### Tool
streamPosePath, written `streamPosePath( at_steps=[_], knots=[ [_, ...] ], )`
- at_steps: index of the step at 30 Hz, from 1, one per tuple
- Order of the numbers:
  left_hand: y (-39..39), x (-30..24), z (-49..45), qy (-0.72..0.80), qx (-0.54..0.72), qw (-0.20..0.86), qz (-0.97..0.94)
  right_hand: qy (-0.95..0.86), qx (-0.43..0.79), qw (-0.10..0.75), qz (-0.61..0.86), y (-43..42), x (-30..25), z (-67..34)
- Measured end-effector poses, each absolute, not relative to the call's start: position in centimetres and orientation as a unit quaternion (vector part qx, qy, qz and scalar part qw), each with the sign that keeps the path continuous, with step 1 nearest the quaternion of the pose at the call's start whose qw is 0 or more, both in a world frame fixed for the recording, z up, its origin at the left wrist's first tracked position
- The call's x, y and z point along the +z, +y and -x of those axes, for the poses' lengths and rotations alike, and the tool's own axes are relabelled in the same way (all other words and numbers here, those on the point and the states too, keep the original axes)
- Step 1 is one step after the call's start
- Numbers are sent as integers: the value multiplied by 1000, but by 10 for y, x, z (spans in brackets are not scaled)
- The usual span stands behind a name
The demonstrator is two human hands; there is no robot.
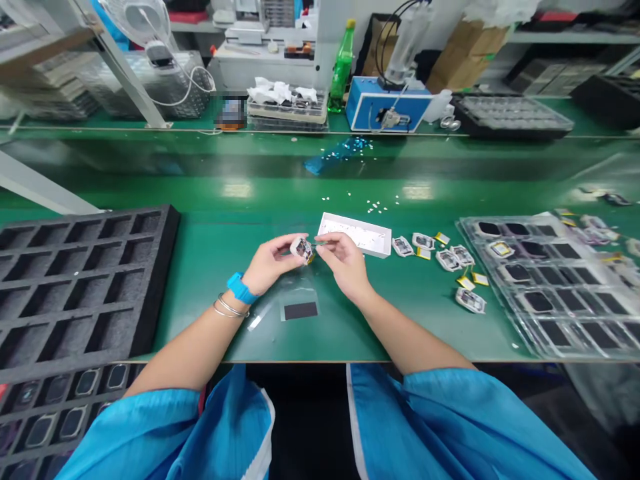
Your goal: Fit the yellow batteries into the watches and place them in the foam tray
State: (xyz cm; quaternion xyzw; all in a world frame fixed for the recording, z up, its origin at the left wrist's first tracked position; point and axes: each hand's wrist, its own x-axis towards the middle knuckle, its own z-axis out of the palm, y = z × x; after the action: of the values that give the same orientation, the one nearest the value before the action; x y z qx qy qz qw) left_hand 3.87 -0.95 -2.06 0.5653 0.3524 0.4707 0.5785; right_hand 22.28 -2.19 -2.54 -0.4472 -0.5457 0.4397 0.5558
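Mid-frame, my left hand [270, 262] is holding a casing [301, 249], my right hand [346, 264] pinching a thin item [318, 244] whose slipping could scratch it.

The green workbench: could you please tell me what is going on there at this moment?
At the green workbench, a person's left hand holds up a small white case with its inner parts exposed. The right hand pinches a thin tool close to it; whether the tip touches is too small to tell. Just beyond the right hand stands a shallow white box with tiny pieces in it, and similar cases lie on the bench to its right.
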Motion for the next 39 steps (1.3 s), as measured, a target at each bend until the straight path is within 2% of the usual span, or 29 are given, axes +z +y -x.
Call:
streamPosePath(
  at_steps=[2,4,9,16,25,35,39],
  knots=[
    [-8,-19,-36,329,477,640,-505,-614,327,572,434,-24,-24,-226],
    [-7,-19,-35,310,481,669,-475,-662,264,570,409,-28,-21,-226],
    [-8,-24,-38,294,492,630,-524,-719,191,537,398,-37,-18,-220],
    [-9,-25,-38,318,505,563,-571,-723,213,500,426,-37,-22,-219],
    [-17,-25,-45,363,526,492,-591,-718,217,526,401,-33,-30,-218],
    [-15,-23,-46,388,502,507,-583,-728,236,493,414,-26,-32,-220],
    [-12,-21,-44,394,517,537,-538,-701,201,514,452,-14,-18,-241]
  ],
)
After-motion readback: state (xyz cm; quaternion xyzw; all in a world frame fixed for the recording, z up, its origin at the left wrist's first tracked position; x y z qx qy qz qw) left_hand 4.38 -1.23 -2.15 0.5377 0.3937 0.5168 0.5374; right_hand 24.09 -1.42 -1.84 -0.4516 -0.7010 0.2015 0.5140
